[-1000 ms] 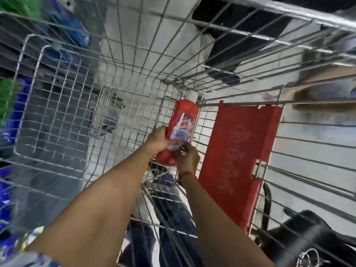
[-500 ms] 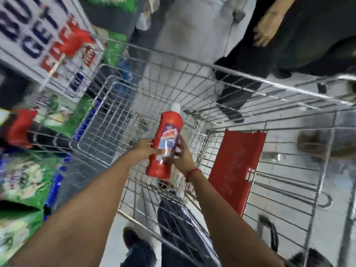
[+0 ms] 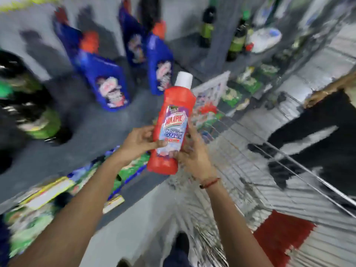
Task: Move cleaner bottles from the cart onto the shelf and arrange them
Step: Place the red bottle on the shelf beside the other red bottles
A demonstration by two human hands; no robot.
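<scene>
Both hands hold one red bottle (image 3: pixel 174 124) with a white cap. The left hand (image 3: pixel 139 142) grips its left side and the right hand (image 3: pixel 194 157) grips its right side. The bottle is up in the air, between the grey shelf (image 3: pixel 92 132) with blue bottles (image 3: pixel 107 83) and the wire cart (image 3: pixel 250 170).

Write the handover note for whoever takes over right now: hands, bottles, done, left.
Left hand: grip on the left side of the red cleaner bottle.
Right hand: grip on its lower right side.
The bottle is upright with its white cap on top, held in the air between the wire cart and the grey shelf, not yet set down.
Blue bottles already stand on the shelf, behind the red one.
Left: place the red bottle on the shelf and line it up. Whether more bottles remain in the cart cannot be told.
</scene>
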